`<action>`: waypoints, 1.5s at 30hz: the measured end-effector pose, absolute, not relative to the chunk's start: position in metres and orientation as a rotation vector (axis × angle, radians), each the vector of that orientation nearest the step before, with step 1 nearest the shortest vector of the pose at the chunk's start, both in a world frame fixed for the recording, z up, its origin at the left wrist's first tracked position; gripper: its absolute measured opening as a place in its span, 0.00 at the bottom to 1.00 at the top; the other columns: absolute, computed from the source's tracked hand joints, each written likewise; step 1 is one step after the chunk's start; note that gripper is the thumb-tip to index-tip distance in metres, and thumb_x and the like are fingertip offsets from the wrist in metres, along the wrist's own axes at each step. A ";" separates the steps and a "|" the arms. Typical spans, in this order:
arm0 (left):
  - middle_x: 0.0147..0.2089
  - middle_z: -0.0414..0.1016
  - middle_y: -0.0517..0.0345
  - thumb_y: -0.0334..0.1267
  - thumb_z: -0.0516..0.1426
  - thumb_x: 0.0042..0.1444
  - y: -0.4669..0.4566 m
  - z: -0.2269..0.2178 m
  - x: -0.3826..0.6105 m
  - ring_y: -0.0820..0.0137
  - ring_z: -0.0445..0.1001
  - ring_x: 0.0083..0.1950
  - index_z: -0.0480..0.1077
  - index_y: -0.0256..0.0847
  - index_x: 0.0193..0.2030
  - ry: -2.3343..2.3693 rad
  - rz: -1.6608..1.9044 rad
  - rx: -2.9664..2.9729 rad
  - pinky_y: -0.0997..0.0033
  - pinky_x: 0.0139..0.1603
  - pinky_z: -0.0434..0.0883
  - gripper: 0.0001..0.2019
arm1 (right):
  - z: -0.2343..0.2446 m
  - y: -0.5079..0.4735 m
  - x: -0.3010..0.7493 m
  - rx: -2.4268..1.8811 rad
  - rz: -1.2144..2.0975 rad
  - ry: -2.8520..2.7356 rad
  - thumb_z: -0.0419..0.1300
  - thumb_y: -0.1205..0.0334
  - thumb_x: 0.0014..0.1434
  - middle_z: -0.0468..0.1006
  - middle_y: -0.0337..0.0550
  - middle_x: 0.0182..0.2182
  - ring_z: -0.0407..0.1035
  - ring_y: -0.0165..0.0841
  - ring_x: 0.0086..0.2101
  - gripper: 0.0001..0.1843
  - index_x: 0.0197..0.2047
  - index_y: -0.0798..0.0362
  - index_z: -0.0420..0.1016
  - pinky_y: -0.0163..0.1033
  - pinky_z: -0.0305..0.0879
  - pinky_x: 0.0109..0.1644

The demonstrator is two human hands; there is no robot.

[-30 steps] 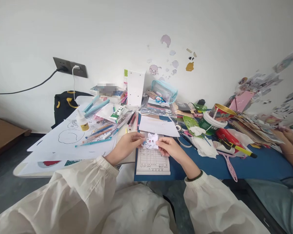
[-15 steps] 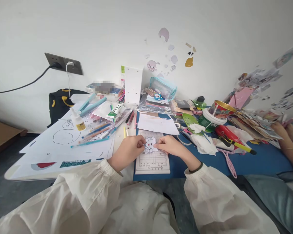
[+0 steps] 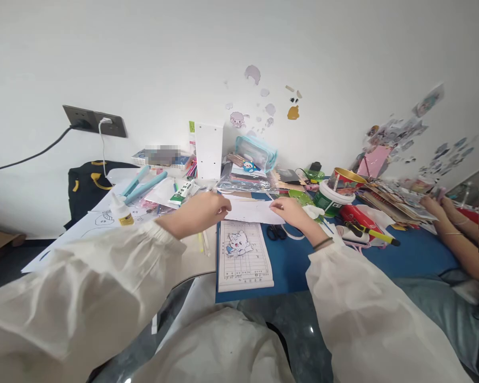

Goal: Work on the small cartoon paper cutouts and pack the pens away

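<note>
My left hand (image 3: pixel 208 208) pinches the left side of a white sheet of paper (image 3: pixel 252 211). At its right end, my right hand (image 3: pixel 292 210) grips the same sheet between thumb and fingers. Closer to me, a cut-out paper cartoon cat (image 3: pixel 240 242) lies flat on a printed form pad (image 3: pixel 245 272), and neither hand touches it. Black scissors (image 3: pixel 276 232) rest on the blue mat just right of the pad, below my right hand.
On the left are a glue bottle (image 3: pixel 123 211), pens and drawn sheets. A white tub (image 3: pixel 334 198), a red tissue pack (image 3: pixel 361 222) and a yellow-black cutter (image 3: pixel 378 234) stand or lie to the right. Another person's hands (image 3: pixel 436 205) work at the far right.
Both hands have let go of the cat cut-out, leaving it on the pad, and moved farther forward to grip the white sheet. The view has shifted slightly.
</note>
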State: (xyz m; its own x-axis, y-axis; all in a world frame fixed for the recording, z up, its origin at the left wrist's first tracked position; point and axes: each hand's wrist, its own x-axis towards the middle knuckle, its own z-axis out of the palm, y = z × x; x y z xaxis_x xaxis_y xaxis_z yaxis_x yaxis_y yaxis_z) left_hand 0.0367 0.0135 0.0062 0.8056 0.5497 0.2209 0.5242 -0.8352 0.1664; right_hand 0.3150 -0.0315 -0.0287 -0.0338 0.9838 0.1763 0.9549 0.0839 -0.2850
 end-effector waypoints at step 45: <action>0.51 0.69 0.43 0.27 0.49 0.57 0.084 -0.089 0.112 0.59 0.70 0.51 0.69 0.36 0.47 0.203 0.537 3.010 0.55 0.54 0.67 0.14 | -0.083 0.046 0.326 -1.565 0.233 -2.210 0.50 0.77 0.51 0.73 0.43 0.36 0.66 0.33 0.39 0.16 0.37 0.54 0.75 0.38 0.62 0.46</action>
